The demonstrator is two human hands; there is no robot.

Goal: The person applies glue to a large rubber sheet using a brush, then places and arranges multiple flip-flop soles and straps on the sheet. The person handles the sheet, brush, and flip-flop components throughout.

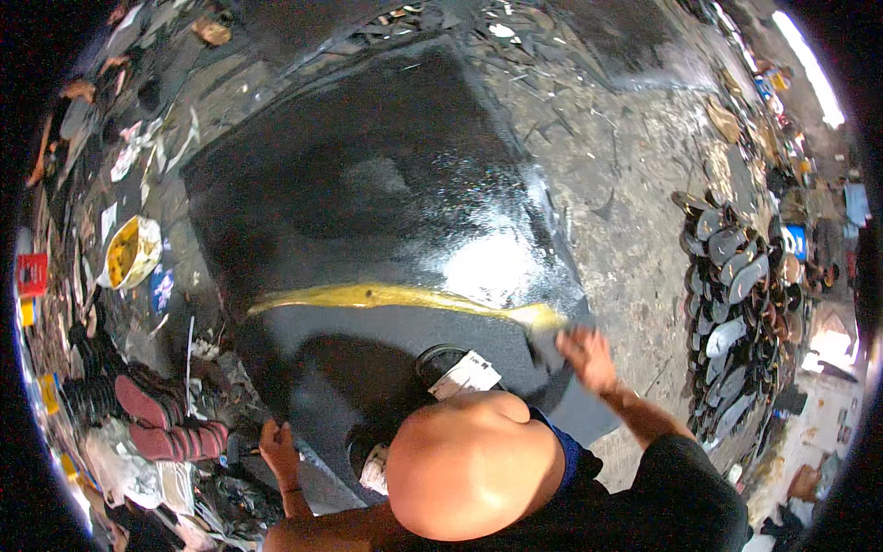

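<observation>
A large black sheet [368,184] lies flat on the floor, glossy and wet-looking in its right half. A streak of yellow glue [386,295] runs across it from left to right. My right hand [584,357] is at the streak's right end, shut on a small grey spreader [549,342] pressed against the sheet. My left hand [276,448] curls around the sheet's near left edge. A dark tin with a white paper label [455,370] stands on the sheet between the hands. A bare head and black shirt fill the lower middle.
An open bucket of yellow glue [133,252] sits left of the sheet. Dark red soles [161,419] and scraps lie at lower left. Rows of grey shoe soles [731,294] are laid out on the right. Offcuts litter the concrete floor [635,156].
</observation>
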